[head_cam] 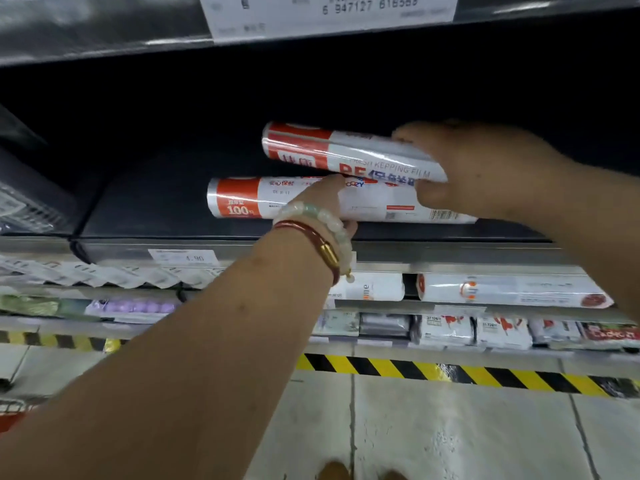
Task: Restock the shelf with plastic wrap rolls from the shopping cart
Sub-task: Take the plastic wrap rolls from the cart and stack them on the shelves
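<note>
Two white-and-orange plastic wrap rolls are inside the dark shelf bay. The lower roll [242,199] lies flat on the black shelf [145,216], lengthwise across the bay. My left hand [325,202], with bead and red bracelets at the wrist, is pressed against this lower roll's front, fingers hidden behind it. The upper roll [311,150] hovers tilted just above the lower one, and my right hand [478,168] grips its right end. The shopping cart is mostly out of sight.
The shelf above [104,32] overhangs close, carrying a price label [329,15]. Below are lower shelves with more rolls [512,289] and boxed packs [446,329]. Black-yellow hazard tape [415,370] runs along the tiled floor. A red-edged wire piece [14,414] shows at bottom left.
</note>
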